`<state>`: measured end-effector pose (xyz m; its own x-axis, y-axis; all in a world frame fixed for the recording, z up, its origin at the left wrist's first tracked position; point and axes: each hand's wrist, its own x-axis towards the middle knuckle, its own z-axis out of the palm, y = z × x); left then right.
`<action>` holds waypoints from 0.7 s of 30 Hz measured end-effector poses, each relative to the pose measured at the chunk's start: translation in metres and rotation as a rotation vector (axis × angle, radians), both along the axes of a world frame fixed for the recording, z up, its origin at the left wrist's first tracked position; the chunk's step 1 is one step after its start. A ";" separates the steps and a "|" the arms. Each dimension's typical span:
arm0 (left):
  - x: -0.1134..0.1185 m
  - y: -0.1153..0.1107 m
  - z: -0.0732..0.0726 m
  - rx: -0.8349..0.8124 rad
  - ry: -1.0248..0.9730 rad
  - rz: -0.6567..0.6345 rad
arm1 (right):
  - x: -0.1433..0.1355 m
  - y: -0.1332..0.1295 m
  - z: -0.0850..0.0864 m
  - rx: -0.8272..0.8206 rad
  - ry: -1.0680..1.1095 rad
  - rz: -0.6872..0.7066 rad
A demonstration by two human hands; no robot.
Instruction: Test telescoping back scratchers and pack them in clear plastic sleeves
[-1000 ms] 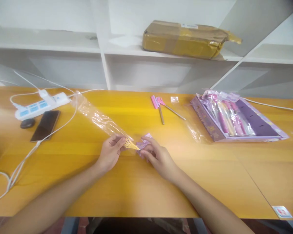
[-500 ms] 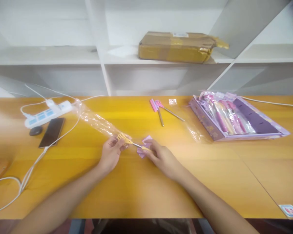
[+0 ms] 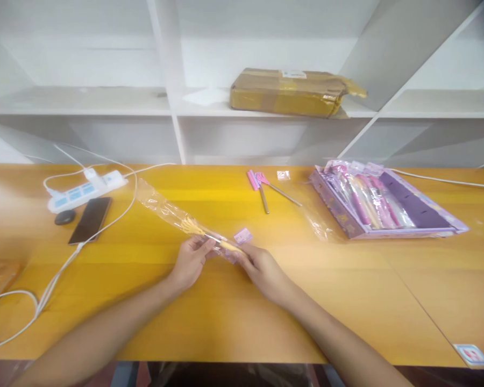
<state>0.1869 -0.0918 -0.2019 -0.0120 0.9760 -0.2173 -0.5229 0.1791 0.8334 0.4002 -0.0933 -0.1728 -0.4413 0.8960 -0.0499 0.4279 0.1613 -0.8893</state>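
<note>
A yellow back scratcher (image 3: 230,245) with a hand-shaped head and a short metal shaft lies slantwise between my hands. Its head points up and left, within or over a long clear plastic sleeve (image 3: 157,201); I cannot tell which. My left hand (image 3: 190,262) is closed, thumb on top, around the shaft and the sleeve. At the handle's lower end, my right hand (image 3: 262,269) pinches the back scratcher. Just above that handle shows a small purple card (image 3: 242,235), partly behind it.
Farther back lie a pink back scratcher (image 3: 280,192) and a pink-purple one (image 3: 258,188). A purple display box (image 3: 371,235) of wrapped pieces stands right. To the left are a power strip (image 3: 86,191), a phone (image 3: 89,220) and white cables. A taped carton (image 3: 286,94) sits on the shelf.
My left hand has shifted from the yellow head to the shaft. The head now sticks out beyond my fingers along the sleeve. The view has tilted slightly upward.
</note>
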 end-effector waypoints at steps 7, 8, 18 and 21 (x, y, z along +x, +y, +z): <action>-0.008 0.010 0.000 0.043 -0.034 0.093 | 0.007 0.007 0.010 -0.113 0.282 0.038; -0.009 0.012 0.000 0.046 -0.036 0.103 | 0.009 0.008 0.009 -0.142 0.303 0.038; -0.005 0.005 0.000 0.031 -0.002 -0.035 | 0.005 0.011 -0.009 -0.329 0.396 -0.017; -0.003 0.001 0.002 0.032 0.006 -0.085 | 0.003 0.008 -0.012 -0.292 0.339 -0.074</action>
